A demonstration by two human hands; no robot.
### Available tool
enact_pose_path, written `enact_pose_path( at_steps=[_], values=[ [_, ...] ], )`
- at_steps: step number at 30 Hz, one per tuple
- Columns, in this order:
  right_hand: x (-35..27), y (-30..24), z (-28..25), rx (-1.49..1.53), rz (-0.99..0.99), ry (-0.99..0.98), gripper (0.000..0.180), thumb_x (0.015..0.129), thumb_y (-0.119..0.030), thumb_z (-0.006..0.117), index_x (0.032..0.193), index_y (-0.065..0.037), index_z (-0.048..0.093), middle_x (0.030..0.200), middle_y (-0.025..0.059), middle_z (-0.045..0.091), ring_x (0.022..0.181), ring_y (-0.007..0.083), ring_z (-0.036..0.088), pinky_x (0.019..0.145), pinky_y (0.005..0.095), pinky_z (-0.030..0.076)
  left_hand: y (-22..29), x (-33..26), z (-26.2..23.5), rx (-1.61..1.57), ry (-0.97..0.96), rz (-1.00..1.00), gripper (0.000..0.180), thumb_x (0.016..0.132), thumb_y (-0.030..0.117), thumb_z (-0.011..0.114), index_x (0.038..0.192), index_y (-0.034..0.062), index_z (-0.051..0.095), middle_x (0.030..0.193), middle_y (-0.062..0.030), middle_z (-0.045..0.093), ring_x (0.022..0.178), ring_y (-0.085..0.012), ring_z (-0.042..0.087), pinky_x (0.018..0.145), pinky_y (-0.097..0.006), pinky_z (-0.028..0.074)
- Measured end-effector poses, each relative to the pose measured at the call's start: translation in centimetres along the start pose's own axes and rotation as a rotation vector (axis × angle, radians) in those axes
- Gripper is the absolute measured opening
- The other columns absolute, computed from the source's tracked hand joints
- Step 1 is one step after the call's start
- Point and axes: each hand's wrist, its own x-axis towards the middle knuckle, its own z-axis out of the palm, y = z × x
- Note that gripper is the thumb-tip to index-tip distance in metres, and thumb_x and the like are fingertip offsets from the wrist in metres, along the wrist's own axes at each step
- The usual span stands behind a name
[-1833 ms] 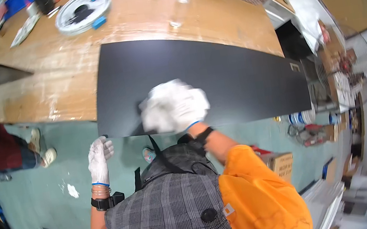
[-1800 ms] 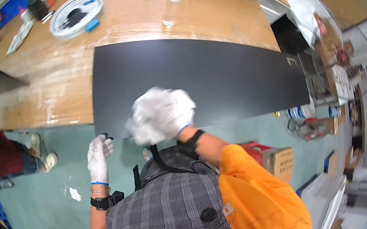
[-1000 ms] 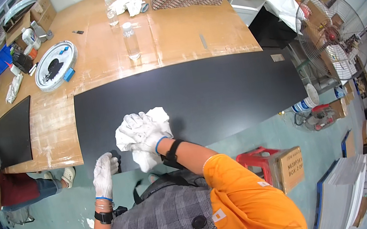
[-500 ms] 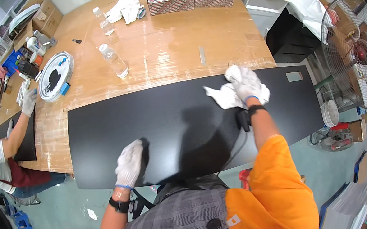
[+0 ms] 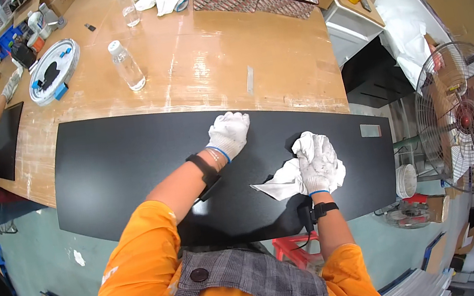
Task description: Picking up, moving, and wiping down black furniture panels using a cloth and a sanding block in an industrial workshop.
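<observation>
Wiping step under way: right hand (image 5: 316, 163) clutches a bunched white cloth (image 5: 284, 181) against the long black panel (image 5: 129, 171) lying along the table (image 5: 199, 67) edge. Left hand (image 5: 228, 134), gloved and spread flat, braces the panel. Judging by this, the next stroke calls for steady pressure toward an unwiped stretch.

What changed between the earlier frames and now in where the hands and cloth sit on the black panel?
The right hand carried the white cloth from the black panel's left part across to its right part. The left hand left the near edge and now presses flat near the far edge. The cloth stays gripped; the panel stays on the wooden table.
</observation>
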Motion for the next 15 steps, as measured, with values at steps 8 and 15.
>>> enact_pose_path(
  at_steps=[8,15],
  values=[
    [0.3,-0.5,-0.8,0.016,0.039,-0.039,0.069,0.085,-0.046,0.058,0.143,-0.015,0.038,0.146,0.0163,0.036,0.136,0.0327,0.032,0.114,0.0414,0.023,-0.7,-0.2,1.7,0.029,0.023,-0.027,0.016,0.086,0.017,0.051,0.097,0.011,0.059,0.086,-0.0072,0.06,0.089,-0.0253,0.059,0.075,-0.04,0.048],
    [0.0,-0.1,-0.3,0.022,0.026,0.003,0.067,0.085,-0.046,0.058,0.142,-0.015,0.039,0.145,0.0165,0.037,0.135,0.0331,0.033,0.113,0.0419,0.024,-0.2,-1.3,1.3,-0.004,0.023,-0.044,0.016,0.085,0.018,0.051,0.097,0.0115,0.06,0.087,-0.0069,0.06,0.087,-0.0266,0.061,0.075,-0.04,0.051]
  ],
)
